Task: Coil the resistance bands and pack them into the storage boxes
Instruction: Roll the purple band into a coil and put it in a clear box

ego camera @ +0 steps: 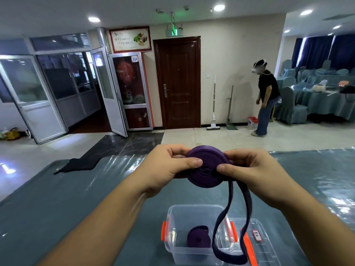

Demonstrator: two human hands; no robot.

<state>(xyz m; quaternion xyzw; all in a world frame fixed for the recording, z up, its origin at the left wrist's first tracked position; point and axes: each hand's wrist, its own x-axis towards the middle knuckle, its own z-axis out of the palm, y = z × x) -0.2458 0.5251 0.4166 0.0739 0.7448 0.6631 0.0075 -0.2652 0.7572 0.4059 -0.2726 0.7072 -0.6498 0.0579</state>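
I hold a purple resistance band (206, 167) in the air above the table, most of it wound into a flat coil. My left hand (169, 166) pinches the coil's left side, thumb on its face. My right hand (247, 167) pinches the right side the same way. The band's loose end hangs down as a long dark loop (226, 227) over the boxes. Below stands a clear storage box (172, 246) with orange latches, and a coiled purple band (198, 237) lies inside it. A second clear box (263, 246) with a label sits just to its right.
The table (57, 208) has a teal cloth under clear plastic. A black cloth (76, 164) lies at its far left edge. A person (266, 98) stands by the far wall, near covered chairs and a round table (317, 100). A dark door is at the back.
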